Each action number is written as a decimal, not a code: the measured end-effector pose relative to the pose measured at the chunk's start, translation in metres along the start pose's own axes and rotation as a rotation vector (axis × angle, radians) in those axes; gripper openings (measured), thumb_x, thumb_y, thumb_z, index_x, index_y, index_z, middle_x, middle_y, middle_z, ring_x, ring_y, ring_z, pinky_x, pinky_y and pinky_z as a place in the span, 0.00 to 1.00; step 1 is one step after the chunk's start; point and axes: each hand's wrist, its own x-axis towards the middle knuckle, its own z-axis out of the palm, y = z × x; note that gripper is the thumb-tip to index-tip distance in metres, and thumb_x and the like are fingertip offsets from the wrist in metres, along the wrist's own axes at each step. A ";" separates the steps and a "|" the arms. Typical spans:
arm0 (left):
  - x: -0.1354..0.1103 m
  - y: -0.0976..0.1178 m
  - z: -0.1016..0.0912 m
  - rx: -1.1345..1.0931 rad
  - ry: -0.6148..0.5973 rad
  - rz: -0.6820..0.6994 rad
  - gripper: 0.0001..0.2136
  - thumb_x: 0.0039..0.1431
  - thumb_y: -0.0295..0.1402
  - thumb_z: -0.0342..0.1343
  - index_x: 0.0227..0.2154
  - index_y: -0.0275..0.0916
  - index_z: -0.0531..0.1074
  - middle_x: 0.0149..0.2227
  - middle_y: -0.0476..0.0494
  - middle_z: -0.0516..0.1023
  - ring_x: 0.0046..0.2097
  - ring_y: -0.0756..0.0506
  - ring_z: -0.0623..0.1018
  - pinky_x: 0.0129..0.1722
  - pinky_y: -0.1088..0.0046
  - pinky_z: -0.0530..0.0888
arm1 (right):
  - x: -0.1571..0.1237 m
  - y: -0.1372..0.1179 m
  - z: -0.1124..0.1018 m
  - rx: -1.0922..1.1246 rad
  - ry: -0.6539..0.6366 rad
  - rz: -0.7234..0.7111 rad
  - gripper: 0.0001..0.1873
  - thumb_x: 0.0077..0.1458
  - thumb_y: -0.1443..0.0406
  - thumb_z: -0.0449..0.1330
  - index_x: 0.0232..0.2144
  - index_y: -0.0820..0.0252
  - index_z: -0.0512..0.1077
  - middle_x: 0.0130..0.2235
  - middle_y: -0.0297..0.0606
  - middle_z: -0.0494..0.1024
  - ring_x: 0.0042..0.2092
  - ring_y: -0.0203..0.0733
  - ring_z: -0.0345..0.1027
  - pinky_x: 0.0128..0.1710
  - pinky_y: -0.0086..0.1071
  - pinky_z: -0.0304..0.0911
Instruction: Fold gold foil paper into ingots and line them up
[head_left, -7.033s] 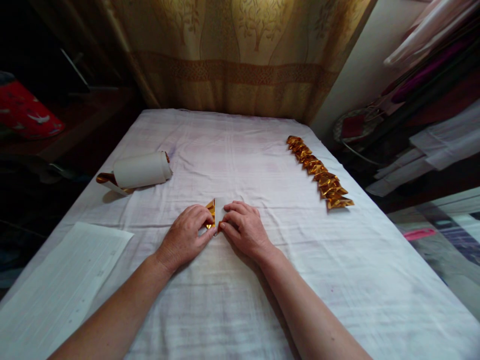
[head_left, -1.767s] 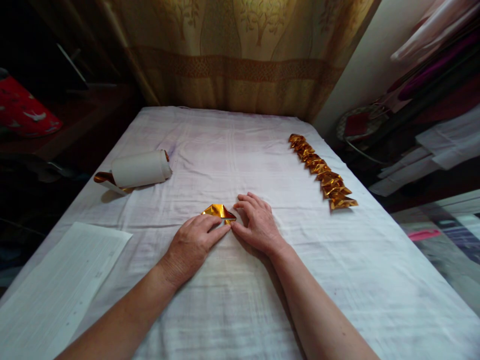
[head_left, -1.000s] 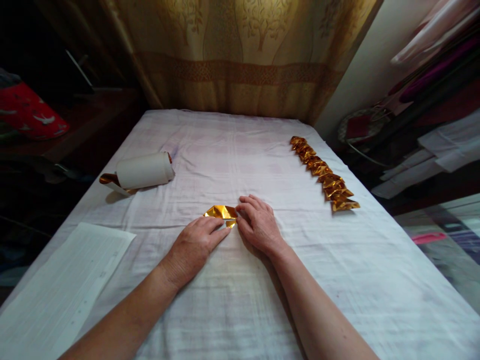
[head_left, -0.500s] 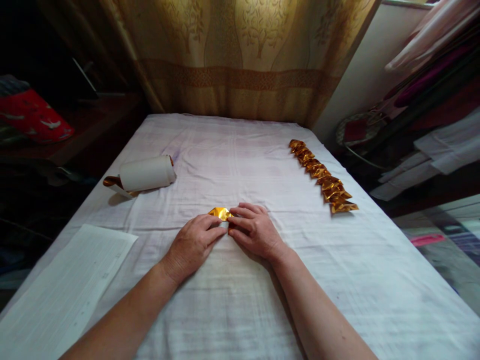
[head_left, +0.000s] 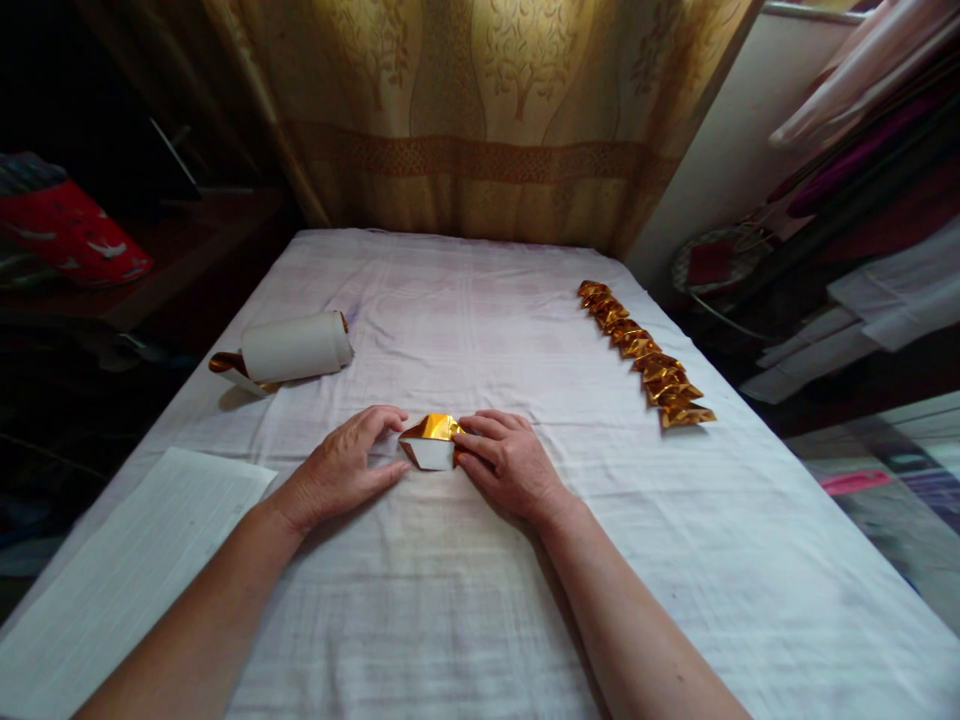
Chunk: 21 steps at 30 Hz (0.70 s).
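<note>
A small piece of folded gold foil paper [head_left: 435, 430], gold on its upper part and white on the part nearer me, lies on the sheet between my hands. My right hand [head_left: 514, 460] grips its right end, fingers and thumb closed on it. My left hand [head_left: 349, 465] is open at the left end, thumb and fingers apart, the tips close to the paper's edge; whether they touch it I cannot tell. Off to the right, a row of folded gold foil pieces [head_left: 637, 345] stretches away from me, each overlapping another.
A roll of white-backed gold foil paper [head_left: 292, 347] lies at left with its loose end curling out. Nearer me is a white printed sheet [head_left: 150, 560]. The cloth-covered table [head_left: 465, 300] ends at a patterned curtain [head_left: 480, 110]. Hanging clothes [head_left: 885, 210] stand off its right edge.
My left hand has moved left and opened off the foil paper, uncovering its left part and white face. My right hand stays on the right end.
</note>
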 end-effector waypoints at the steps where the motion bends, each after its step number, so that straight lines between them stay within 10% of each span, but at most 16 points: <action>1: 0.000 -0.002 -0.002 0.009 -0.006 0.004 0.10 0.57 0.34 0.57 0.42 0.41 0.68 0.49 0.43 0.76 0.49 0.44 0.77 0.51 0.62 0.76 | 0.000 0.000 0.001 0.005 0.007 0.005 0.12 0.62 0.63 0.58 0.47 0.51 0.77 0.52 0.38 0.78 0.54 0.47 0.68 0.54 0.44 0.61; 21: 0.001 -0.004 0.011 0.278 0.011 0.244 0.14 0.69 0.39 0.48 0.42 0.42 0.78 0.45 0.44 0.80 0.46 0.45 0.78 0.47 0.66 0.74 | 0.001 0.000 -0.001 0.072 -0.061 -0.004 0.16 0.54 0.63 0.65 0.46 0.50 0.77 0.56 0.38 0.76 0.56 0.47 0.67 0.55 0.45 0.60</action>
